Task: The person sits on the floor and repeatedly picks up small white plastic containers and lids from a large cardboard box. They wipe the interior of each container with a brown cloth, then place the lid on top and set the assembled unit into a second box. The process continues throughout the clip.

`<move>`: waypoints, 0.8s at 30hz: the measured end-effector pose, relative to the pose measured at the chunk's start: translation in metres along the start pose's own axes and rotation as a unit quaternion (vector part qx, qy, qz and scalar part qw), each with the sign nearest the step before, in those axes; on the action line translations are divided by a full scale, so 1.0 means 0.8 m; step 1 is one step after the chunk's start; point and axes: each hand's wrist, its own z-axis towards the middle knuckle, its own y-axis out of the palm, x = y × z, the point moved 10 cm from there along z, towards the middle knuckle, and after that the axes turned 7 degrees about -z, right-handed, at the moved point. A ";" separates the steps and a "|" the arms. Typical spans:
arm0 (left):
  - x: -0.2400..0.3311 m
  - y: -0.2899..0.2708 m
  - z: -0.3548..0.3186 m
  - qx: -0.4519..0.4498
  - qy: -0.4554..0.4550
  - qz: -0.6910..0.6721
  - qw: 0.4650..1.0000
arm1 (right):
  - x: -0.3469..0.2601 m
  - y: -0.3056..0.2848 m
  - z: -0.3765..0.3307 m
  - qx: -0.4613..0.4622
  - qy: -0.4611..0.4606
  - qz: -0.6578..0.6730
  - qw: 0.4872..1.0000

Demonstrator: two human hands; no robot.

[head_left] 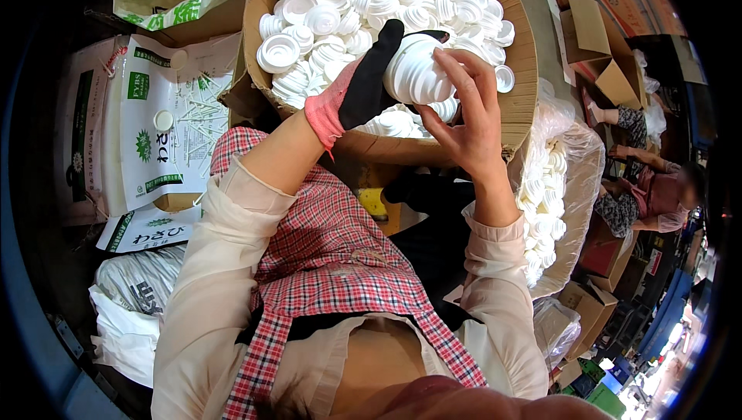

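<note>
My left hand (363, 84) wears a black glove with a pink cuff and grips a stack of white plastic caps (417, 71) from the left. My bare right hand (470, 111) holds the same stack from the right, fingers spread over its side. Both hands are above a large round cardboard container (525, 57) filled with several loose white caps (340, 3). My forearms in cream sleeves come up from the lower edge over a red checked apron.
A clear plastic bag (553, 188) of stacked white caps stands at the right of the container. An open cardboard box lined with a printed white and green bag (147, 126), holding thin white sticks, sits at the left. Another person (649, 188) sits at the far right among cardboard boxes.
</note>
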 end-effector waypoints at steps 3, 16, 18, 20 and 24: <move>0.002 -0.004 0.000 -0.001 0.008 0.016 1.000 | -0.001 0.000 0.001 0.005 -0.007 0.000 1.000; 0.008 -0.007 -0.004 0.006 0.037 0.037 0.999 | 0.001 0.002 -0.001 -0.003 0.010 -0.003 1.000; 0.027 0.010 -0.014 -0.011 0.094 0.176 0.980 | 0.007 0.004 -0.004 -0.007 0.000 -0.011 1.000; 0.026 0.008 -0.012 0.028 0.059 0.246 0.967 | 0.013 0.001 -0.003 0.003 0.013 0.013 1.000; 0.029 0.030 -0.016 0.014 0.061 0.280 0.958 | 0.065 0.015 -0.011 0.068 0.188 0.308 0.930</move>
